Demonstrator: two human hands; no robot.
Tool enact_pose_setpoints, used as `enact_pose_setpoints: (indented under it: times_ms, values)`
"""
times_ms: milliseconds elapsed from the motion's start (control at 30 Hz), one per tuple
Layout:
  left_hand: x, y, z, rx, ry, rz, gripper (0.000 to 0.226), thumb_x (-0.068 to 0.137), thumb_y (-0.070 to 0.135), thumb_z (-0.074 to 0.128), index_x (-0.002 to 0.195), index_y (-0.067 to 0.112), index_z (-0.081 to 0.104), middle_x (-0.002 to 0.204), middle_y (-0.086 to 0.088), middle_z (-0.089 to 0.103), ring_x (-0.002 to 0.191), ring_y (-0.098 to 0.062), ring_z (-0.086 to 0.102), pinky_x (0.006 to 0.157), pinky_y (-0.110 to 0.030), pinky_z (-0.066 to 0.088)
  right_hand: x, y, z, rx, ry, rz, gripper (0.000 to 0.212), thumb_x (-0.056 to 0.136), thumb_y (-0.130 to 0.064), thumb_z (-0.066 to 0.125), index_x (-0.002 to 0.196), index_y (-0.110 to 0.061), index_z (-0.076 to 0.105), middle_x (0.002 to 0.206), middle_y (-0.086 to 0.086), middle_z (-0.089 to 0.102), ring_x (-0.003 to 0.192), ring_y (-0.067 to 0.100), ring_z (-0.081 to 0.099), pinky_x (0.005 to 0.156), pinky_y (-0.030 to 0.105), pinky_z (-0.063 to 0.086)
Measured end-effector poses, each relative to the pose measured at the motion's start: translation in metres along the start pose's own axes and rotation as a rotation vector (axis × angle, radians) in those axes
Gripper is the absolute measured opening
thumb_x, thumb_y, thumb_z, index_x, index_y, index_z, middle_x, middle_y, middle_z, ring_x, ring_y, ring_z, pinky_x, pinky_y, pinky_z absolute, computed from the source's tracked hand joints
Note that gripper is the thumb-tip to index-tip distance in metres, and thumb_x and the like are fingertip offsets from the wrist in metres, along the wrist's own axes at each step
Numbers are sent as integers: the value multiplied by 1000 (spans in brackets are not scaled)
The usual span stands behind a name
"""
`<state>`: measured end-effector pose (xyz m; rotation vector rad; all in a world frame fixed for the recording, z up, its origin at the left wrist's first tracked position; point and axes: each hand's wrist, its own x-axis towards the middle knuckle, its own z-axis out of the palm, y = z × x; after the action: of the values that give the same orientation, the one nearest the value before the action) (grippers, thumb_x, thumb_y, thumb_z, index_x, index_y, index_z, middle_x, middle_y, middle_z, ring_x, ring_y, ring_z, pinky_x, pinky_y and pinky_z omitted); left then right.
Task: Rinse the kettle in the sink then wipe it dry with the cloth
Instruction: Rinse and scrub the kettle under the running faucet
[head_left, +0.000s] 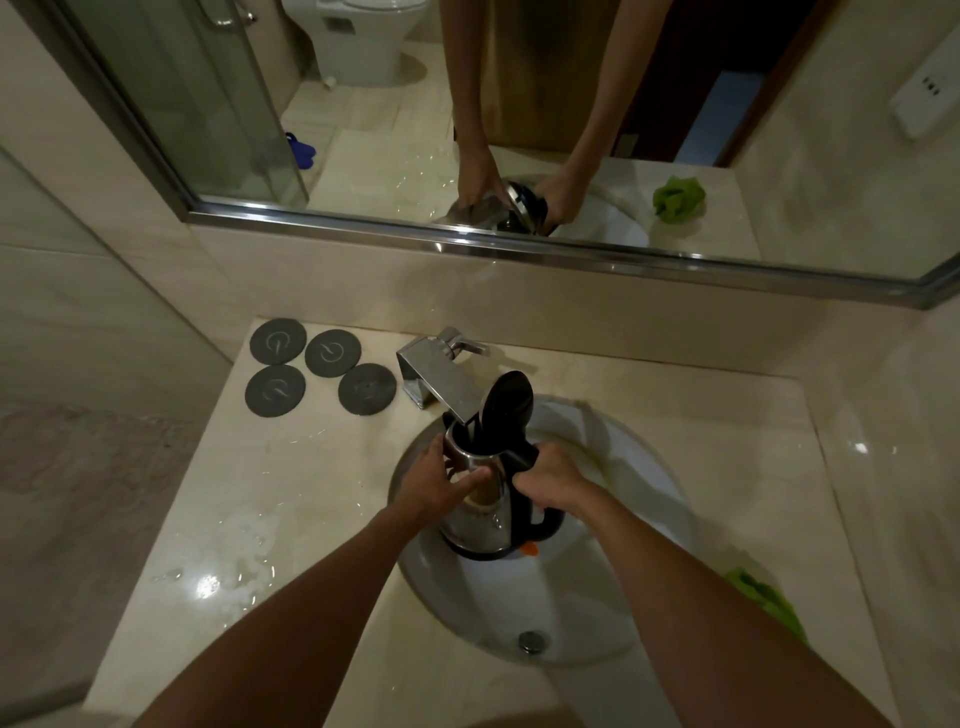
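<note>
Your forearms: both reach in from the bottom edge of the frame and meet over the basin at centre.
Overflow/drain fitting (533, 641): small chrome ring in the near wall of the sink, lower centre.
Sink (644, 530): white oval basin set into the beige stone countertop (291, 499), centre to lower right of the frame.
Green cloth (769, 597): lies on the counter at the right edge of the basin, partly hidden behind your right forearm.
Wet patches: pooled water on the counter, lower left of the basin.
Electric kettle (480, 525): steel body with black handle and base, held over the sink at frame centre, its mouth up under the faucet spout, black lid standing open.
Your left hand (434, 480): wrapped around the steel body near the rim, thumb across the front.
Your right hand (550, 480): fingers curled around the black handle at its top.
Faucet (436, 376): flat chrome spout, just above the kettle's mouth; whether water runs you cannot tell.
Four round grey coasters (319, 366): clustered on the counter, left of the faucet.
Mirror (363, 156): fills the upper frame, reflecting your hands, the kettle, the cloth, a toilet and a glass shower door.
</note>
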<state>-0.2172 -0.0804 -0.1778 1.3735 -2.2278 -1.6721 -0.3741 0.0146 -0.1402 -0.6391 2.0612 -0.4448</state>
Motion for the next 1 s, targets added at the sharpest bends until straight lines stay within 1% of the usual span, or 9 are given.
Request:
enact_pose_setpoints:
  times_ms: [100,200,267,400,467,600,767,933,1000]
  values:
    - [3,-6,0,-14,-12,7,75,76,47,72,138,22,38,134,-1,54,121,-17,53,100,-38,47,0,0,2,15,8,0,10,80,-10,64,77,-17,57,68,6,62,57,20,61,51,27,47]
    - [5,-10,0,-3,0,17,74,74,51,72,136,24,40,131,3,56,114,-11,56,95,-32,48,1,-2,2,20,-6,9,5,80,-10,63,83,-12,60,70,7,63,57,20,61,49,25,46]
    - [6,-10,0,5,2,24,72,75,51,72,134,25,42,129,4,57,111,-9,56,92,-28,47,0,-2,1,23,-10,13,8,80,-10,63,88,-8,62,70,8,63,55,21,62,47,25,46]
    - [8,-13,2,-11,-5,21,80,72,54,72,137,24,38,133,1,54,117,-14,54,98,-35,47,0,1,2,36,-5,20,14,79,-10,63,93,-7,63,74,10,65,58,21,64,48,26,47]
    - [8,-16,3,-12,-4,21,83,70,57,72,139,24,37,134,0,53,118,-14,54,98,-35,47,-1,2,3,43,-2,24,18,77,-10,63,95,-8,63,77,10,66,61,22,65,49,27,48]
    - [8,-21,2,-15,0,26,89,65,67,70,137,27,37,133,1,54,118,-13,55,97,-34,49,-2,2,6,54,3,19,13,77,-10,63,90,-9,64,76,10,66,64,23,65,52,28,48]
    - [9,-22,2,-32,2,43,82,75,48,73,141,21,34,139,-1,48,119,-12,50,92,-25,42,-3,-1,9,44,7,8,7,78,-10,64,84,-14,62,74,8,65,64,22,63,55,28,48]
    - [10,-25,3,-55,7,51,83,72,51,74,140,22,35,139,-4,48,120,-14,52,93,-27,45,-3,-1,9,32,6,10,12,76,-9,62,88,-11,64,74,9,65,61,23,63,52,29,49]
    - [9,-26,3,-64,12,61,82,73,48,75,140,22,35,139,-2,47,120,-14,51,92,-24,44,-3,-2,9,31,2,16,14,76,-9,62,90,-10,64,75,10,65,60,23,63,52,29,48]
